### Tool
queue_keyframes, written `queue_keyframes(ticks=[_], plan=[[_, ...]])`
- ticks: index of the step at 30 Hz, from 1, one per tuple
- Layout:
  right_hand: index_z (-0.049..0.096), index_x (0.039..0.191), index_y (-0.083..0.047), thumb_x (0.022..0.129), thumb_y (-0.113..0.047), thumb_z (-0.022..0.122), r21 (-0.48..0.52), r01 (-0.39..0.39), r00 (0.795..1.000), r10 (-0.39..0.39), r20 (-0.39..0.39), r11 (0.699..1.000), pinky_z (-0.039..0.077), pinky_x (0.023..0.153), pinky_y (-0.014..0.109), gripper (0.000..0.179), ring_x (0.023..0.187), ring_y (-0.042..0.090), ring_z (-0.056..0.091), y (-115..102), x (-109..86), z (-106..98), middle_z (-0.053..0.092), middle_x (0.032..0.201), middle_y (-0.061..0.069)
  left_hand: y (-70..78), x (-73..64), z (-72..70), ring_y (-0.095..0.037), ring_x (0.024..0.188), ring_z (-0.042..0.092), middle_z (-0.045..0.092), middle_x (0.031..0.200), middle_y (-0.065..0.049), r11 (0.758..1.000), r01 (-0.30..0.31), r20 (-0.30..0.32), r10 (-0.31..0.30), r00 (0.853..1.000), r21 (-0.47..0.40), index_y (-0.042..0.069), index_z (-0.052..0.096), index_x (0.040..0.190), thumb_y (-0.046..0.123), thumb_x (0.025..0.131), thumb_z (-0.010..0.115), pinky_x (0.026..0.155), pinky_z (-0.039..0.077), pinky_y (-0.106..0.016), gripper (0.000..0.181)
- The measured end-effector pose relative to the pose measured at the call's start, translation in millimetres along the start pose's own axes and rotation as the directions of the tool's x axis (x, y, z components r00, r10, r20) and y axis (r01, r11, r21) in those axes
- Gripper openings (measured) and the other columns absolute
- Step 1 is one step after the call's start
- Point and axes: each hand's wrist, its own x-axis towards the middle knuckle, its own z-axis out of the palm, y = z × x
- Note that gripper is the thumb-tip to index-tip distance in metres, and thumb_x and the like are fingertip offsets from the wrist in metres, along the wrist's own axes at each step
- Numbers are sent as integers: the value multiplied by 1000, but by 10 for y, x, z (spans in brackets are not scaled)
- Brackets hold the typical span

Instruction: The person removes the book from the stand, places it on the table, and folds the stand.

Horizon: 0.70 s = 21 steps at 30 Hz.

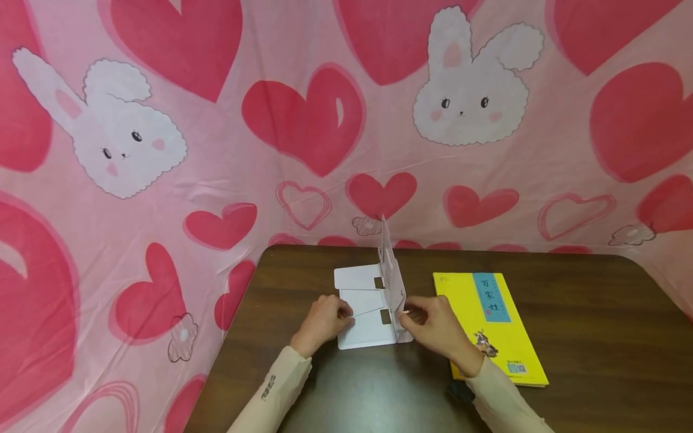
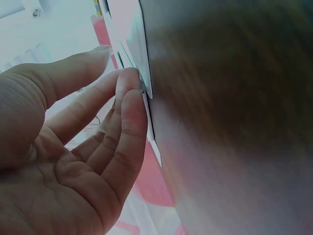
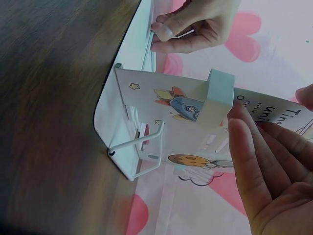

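The right hand (image 1: 438, 328) pinches a white block (image 3: 218, 95); whether the left hand (image 1: 323, 320) grips the base plate (image 1: 364, 334) is unclear. Uneven pulling could tip the printed panel (image 1: 394, 285).

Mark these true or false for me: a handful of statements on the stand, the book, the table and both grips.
1. The yellow book lies to the right of the white stand. True.
2. The left grip is at the stand's flat base. True.
3. The upright panel lies folded down onto the base. False: it stands up from it.
4. The right grip holds the yellow book. False: its fingers are at the upright panel.
5. The book's cover carries a blue label. True.
6. The table is white. False: it is dark brown.
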Motion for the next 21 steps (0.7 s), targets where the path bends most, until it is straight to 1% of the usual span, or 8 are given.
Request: queue_keyframes(ticks=[4,7,10,14,17,19,21], plan=[[80,106,0,86,-12,79,0,17,1000,-17,-6,1000,61,66,23,23,72,11,75,-28,23,34,82,95,11,3,2,-10,-10,65,54,72,77,-2,1000,-7,-3,7,1000,-9,7,82,90,17,89,82,61,48,-24,10],[80,106,-1,85,-12,80,1,24,1000,-24,-5,1000,62,66,24,24,72,9,75,-50,42,64,82,96,11,2,0,-19,-11,65,54,73,77,-2,1000,-5,-2,5,1000,-19,7,82,91,18,90,81,60,48,-24,11],[80,107,-2,85,-12,81,2,29,1000,-29,-2,1000,60,65,21,24,71,6,74,-72,55,98,82,94,10,-1,-9,-23,-11,65,55,74,79,-2,999,10,9,-9,1000,-39,7,83,93,19,90,81,60,49,-24,13],[81,106,-2,83,-12,82,-2,57,998,-57,-20,998,59,63,19,25,68,2,73,-89,68,146,82,90,9,-1,-19,-19,-11,65,56,75,81,-2,998,22,21,-21,1000,-52,8,83,96,23,91,81,61,52,-24,16],[81,106,-2,82,-13,82,-31,90,995,-91,-46,996,58,61,18,26,65,2,72,-100,81,189,82,88,8,0,-17,-15,-10,64,56,75,80,-2,999,9,11,-8,1000,-43,7,83,95,24,92,80,61,53,-24,17],[81,106,-3,82,-16,81,-70,112,991,-116,-63,991,57,60,16,27,64,2,72,-109,91,218,82,86,8,4,-14,-17,-9,63,55,74,79,-2,1000,0,0,0,1000,-26,8,83,93,23,92,79,60,52,-23,16],[82,106,-5,81,-18,82,-107,134,987,-143,-79,985,55,59,15,28,61,2,71,-120,102,245,81,83,7,7,-3,-26,-9,62,54,73,76,-2,1000,-22,-18,22,1000,-12,7,82,91,20,92,78,59,50,-24,14]])
